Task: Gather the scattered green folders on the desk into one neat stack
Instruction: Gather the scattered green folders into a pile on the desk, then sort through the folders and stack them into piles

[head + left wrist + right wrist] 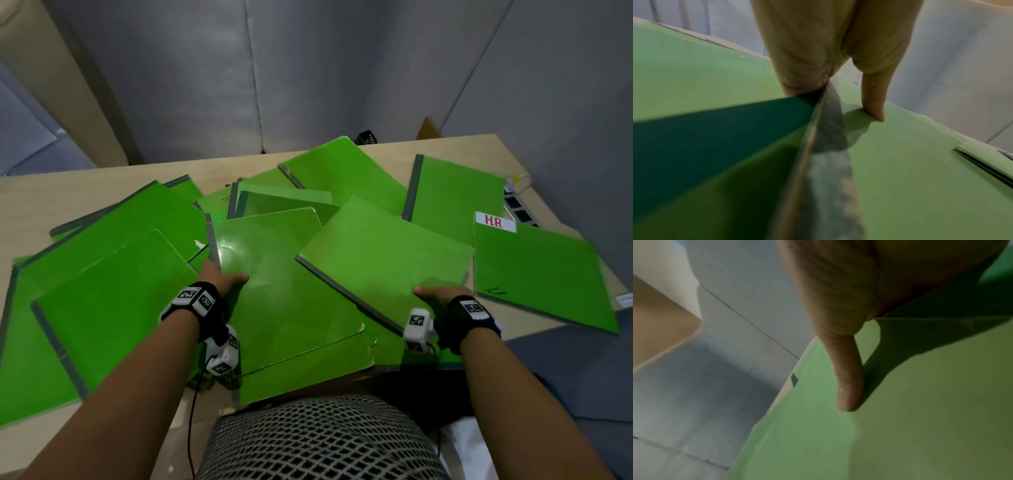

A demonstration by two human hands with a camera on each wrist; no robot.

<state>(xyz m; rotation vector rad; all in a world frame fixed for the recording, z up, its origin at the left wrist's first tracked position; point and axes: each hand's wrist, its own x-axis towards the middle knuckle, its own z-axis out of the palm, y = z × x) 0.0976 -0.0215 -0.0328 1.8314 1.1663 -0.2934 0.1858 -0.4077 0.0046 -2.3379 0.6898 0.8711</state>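
Green folders scattered and overlapping all over the bench (455, 145) — none squared into a stack yet. Left hand (221, 278) pinching the grey-spined left edge of the glossy middle folder (284, 291): thumb (874, 99) flat on the cover, the remaining fingers (801, 71) tucked under the spine. Right hand (436, 295) gripping the near corner of the tilted folder (387, 253), thumb (849, 382) pressed on top, other fingers hidden beneath, so how far they curl cannot be told. Tilted folder lying just right of the middle one and overlapping its right edge, spine running diagonally from far left toward the near right — skewed against the middle folder's spine, which runs roughly away from the body. Likely next: right hand turning its folder until the spines line up, then sliding it left onto the middle one. Folder marked H.R. (541, 274) farther right, nearer the right hand; a big one (113, 301) at left, nearer the left hand.
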